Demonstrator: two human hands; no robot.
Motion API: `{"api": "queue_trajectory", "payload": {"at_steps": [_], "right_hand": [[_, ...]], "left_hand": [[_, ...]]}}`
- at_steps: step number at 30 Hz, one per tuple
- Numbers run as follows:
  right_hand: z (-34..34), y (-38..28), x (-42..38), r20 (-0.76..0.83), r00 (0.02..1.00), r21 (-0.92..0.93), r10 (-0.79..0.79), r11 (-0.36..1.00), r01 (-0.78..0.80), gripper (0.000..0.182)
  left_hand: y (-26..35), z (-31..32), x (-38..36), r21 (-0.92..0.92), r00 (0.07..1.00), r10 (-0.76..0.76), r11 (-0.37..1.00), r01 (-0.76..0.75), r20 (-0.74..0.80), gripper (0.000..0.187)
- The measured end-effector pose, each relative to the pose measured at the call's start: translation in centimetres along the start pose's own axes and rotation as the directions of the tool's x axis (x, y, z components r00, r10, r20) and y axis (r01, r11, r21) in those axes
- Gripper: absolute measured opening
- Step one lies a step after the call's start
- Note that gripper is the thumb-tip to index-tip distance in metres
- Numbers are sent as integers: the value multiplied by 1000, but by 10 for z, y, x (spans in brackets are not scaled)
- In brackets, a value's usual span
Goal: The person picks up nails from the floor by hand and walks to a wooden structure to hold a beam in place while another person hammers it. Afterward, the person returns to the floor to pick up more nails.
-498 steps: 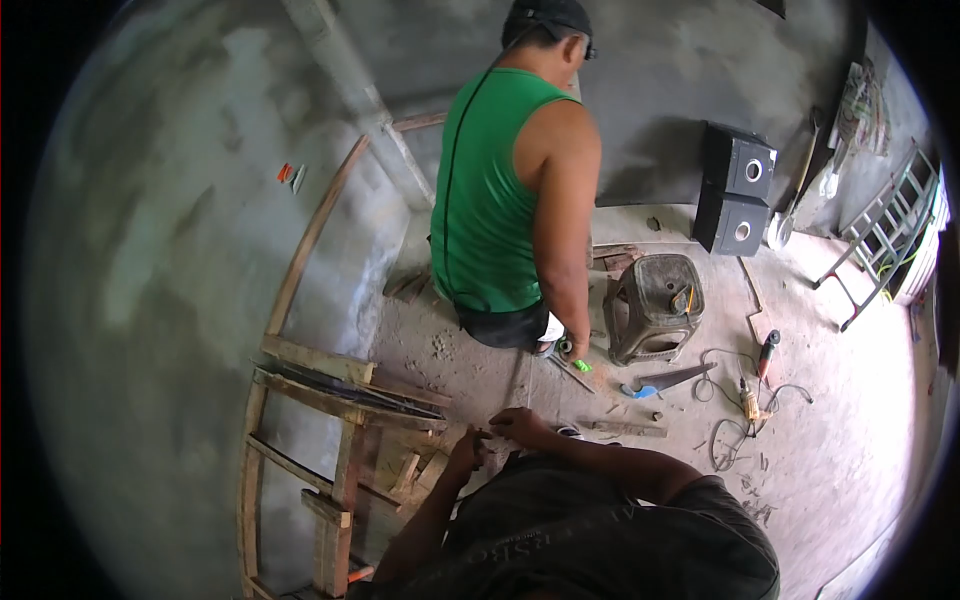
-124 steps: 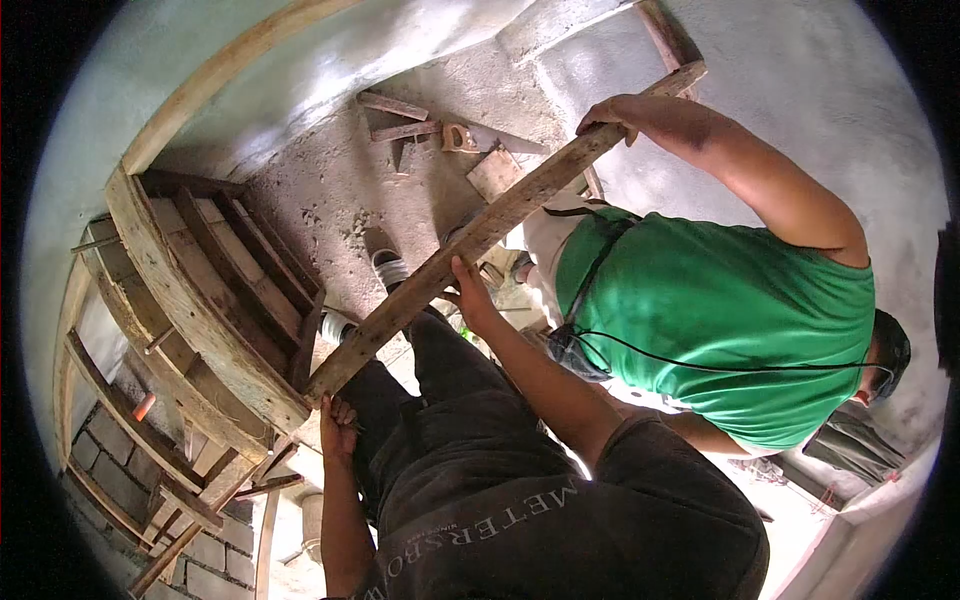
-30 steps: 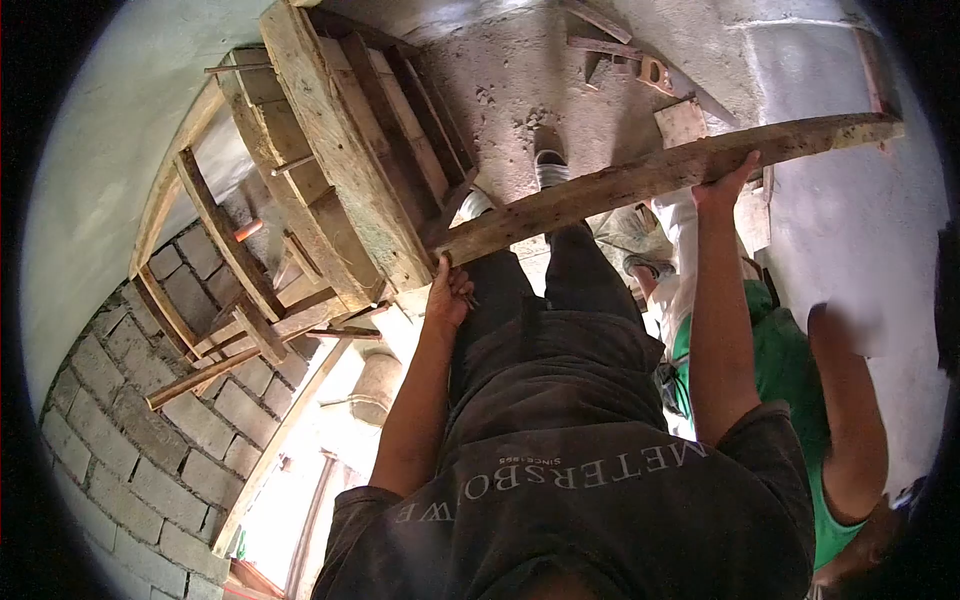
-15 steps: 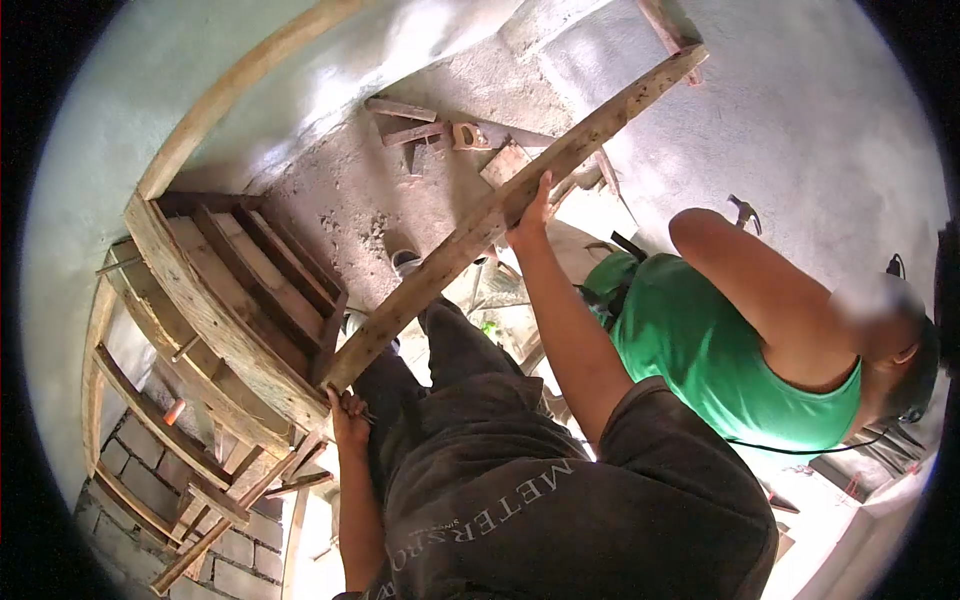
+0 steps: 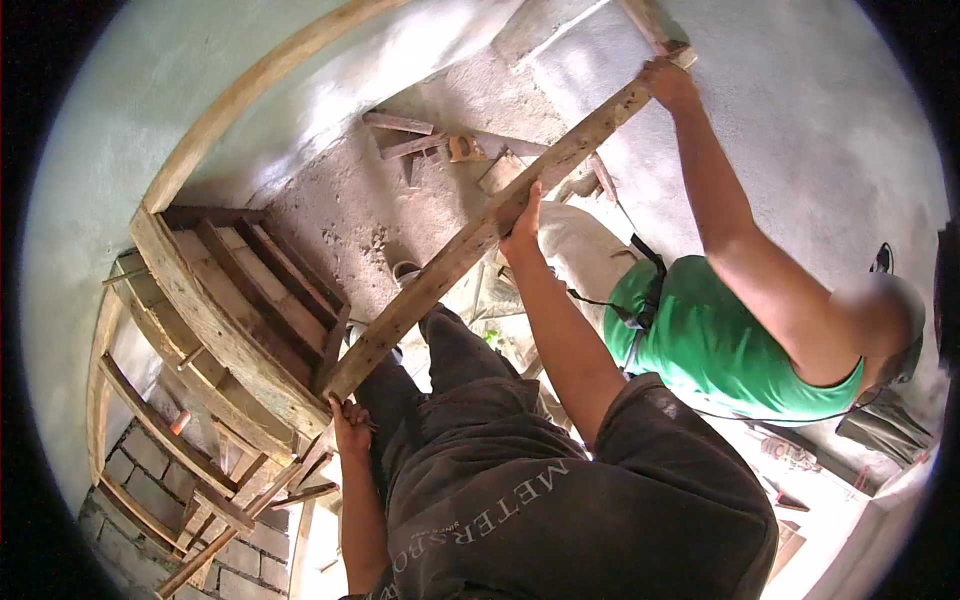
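Note:
A long wooden beam runs diagonally from the wooden frame at lower left to an upright piece of wood at the upper right. My left hand is closed at the beam's lower end, by the corner of the frame, with something thin and dark between its fingers. My right hand supports the beam near its middle, thumb up along the side. A co-worker's hand grips the beam's upper end.
The slatted wooden frame curves along the left. On the floor lie a handsaw and wood offcuts. The co-worker in a green top stands at the right. Concrete blocks show at lower left.
The co-worker's arm has reached up to the beam's far end, and the hammer is out of sight. The beam's upper end has shifted slightly left. My hands keep their places on it.

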State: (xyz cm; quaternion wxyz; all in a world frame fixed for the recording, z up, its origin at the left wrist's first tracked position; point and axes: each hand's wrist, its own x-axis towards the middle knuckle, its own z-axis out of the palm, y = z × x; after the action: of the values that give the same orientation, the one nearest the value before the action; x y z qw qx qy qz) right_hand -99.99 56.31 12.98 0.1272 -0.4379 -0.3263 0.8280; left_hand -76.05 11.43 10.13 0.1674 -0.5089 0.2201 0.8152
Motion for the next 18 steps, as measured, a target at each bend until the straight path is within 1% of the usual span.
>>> {"api": "queue_trajectory", "payload": {"at_steps": [1, 3, 4, 6, 8, 10, 11, 12, 13, 14, 16, 18], "right_hand": [[-1, -1, 1, 2, 1000, 4, -3, 1000, 3, 76], [-4, -1, 6, -61, 998, 0, 33, 999, -33, 72], [-7, 0, 8, -58, 998, 4, 29, 1000, -29, 72], [-9, 1, 11, -7, 1000, 18, -9, 1000, 9, 68], [-9, 0, 9, 18, 1000, -4, -20, 1000, 20, 70], [-14, 1, 10, 44, 999, -27, -29, 999, 31, 71], [-15, 1, 11, 96, 994, -26, -42, 999, 45, 72], [-19, 3, 15, 146, 988, -26, -54, 998, 59, 73], [-23, 4, 18, 153, 987, -22, -57, 998, 61, 73], [-25, 5, 21, 138, 989, -24, -59, 998, 63, 72], [-27, 4, 23, 131, 990, -27, -58, 998, 63, 72], [-29, 2, 24, 80, 997, -15, -17, 1000, 18, 71]], "left_hand": [[0, 1, 0, 11, 1000, 14, 1000, -14, 11, 29], [0, 4, -2, 10, 1000, 21, 1000, -21, 13, 29], [0, 7, -4, 5, 1000, 27, 1000, -27, 11, 29], [0, 7, -5, 21, 999, 31, 999, -32, 5, 30], [2, 7, -3, 33, 999, 39, 999, -39, 1, 30], [2, 2, 3, -79, 999, -47, 996, 46, -13, 32], [2, -1, 5, -79, 999, -41, 996, 40, -5, 32], [1, 8, -2, -46, 1000, -22, 999, 21, -15, 34], [1, 11, -5, -13, 1000, -2, 1000, 2, -25, 36], [2, 15, -6, -14, 1000, 4, 1000, -5, -19, 36], [2, 15, -7, 80, 1000, 25, 996, -24, -12, 42], [-1, 14, -12, 95, 998, 61, 994, -60, -13, 44]]}}
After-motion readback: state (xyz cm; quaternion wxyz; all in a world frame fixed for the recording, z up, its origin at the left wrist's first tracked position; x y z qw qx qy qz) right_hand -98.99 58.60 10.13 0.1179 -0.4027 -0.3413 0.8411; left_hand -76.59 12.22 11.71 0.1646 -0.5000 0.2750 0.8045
